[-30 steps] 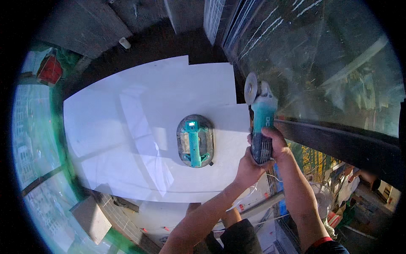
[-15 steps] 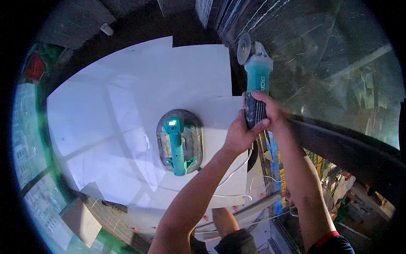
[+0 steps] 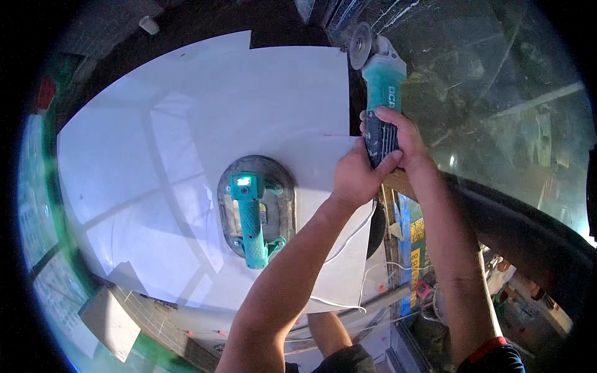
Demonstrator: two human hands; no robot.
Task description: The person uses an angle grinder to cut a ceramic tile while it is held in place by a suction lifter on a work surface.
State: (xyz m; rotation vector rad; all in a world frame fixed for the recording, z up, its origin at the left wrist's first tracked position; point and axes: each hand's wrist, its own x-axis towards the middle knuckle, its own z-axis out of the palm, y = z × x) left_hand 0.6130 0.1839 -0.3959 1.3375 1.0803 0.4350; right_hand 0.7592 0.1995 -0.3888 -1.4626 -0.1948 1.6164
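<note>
Both my hands grip an angle grinder (image 3: 384, 87) with a teal front and a dark ribbed body. My left hand (image 3: 360, 174) wraps the lower end of the body, and my right hand (image 3: 407, 137) closes over its right side. The grinder's thin disc (image 3: 360, 46) stands at the far right corner of a large white slab (image 3: 267, 99); I cannot tell whether they touch. A rectangular step is cut out of the slab's right side beside the grinder. On the slab, left of my left forearm, sits a teal-handled suction lifter (image 3: 252, 217) with a lit display.
A white cable (image 3: 339, 304) runs across the slab's near edge. To the right is a dark glossy panel (image 3: 497, 93) above a black beam (image 3: 516, 217). Mixed clutter lies below it at lower right. A pale board piece (image 3: 112, 323) stands at lower left. My leg (image 3: 326, 332) shows below.
The view has shifted, with the slab appearing larger and higher. The grinder's disc has come closer to the slab's far right corner. Both hands keep their grip, and the suction lifter stays on the slab.
</note>
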